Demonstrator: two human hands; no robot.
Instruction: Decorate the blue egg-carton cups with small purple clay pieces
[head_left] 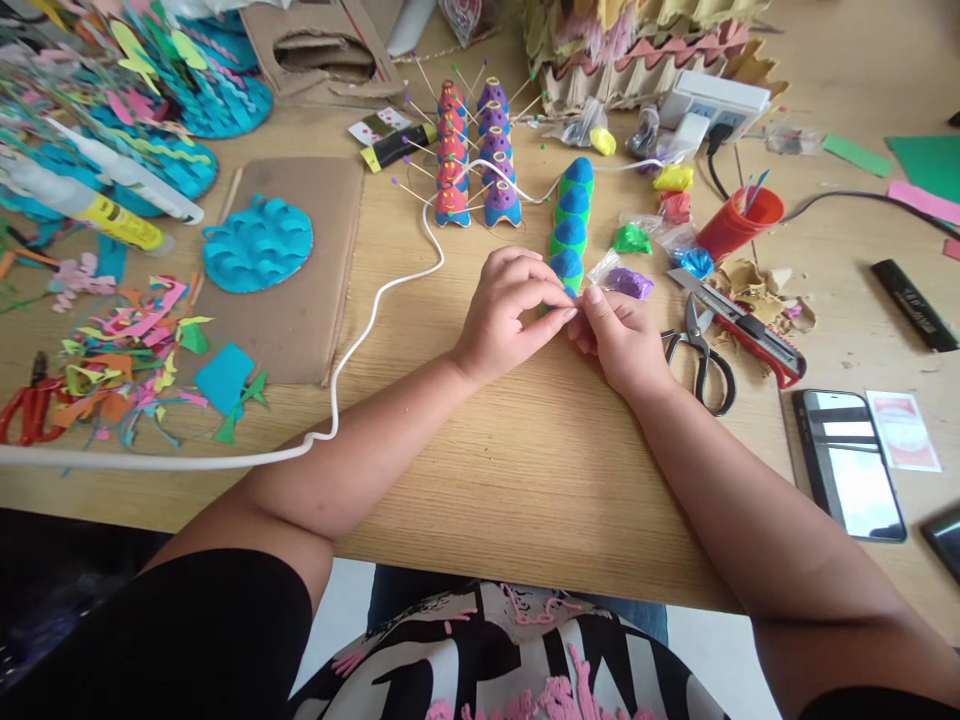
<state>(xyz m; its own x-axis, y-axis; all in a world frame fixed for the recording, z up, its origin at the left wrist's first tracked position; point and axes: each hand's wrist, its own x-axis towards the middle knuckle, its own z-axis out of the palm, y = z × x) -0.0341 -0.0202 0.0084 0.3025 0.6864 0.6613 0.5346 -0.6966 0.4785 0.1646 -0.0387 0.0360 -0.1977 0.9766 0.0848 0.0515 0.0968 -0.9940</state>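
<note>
My left hand (517, 310) and my right hand (619, 330) meet at the fingertips over the table. Both are pinched, and what sits between the fingers is too small to make out. Just behind them stands a strip of egg-carton humps (571, 215) covered in blue and green clay. Its near end is partly hidden by my fingers. A purple clay lump (628, 283) in a clear bag lies beside my right hand. Farther back are a red caterpillar figure (451, 150) and a purple caterpillar figure (496, 150), both with ball-tipped sticks.
Scissors (701, 355), a utility knife (750, 325) and a red cup (739, 225) are at right, with a phone (847, 465) nearer. A white cable (375, 300) crosses the left side by cardboard (300, 330) and paper scraps (135, 350). A power strip (712, 100) sits behind.
</note>
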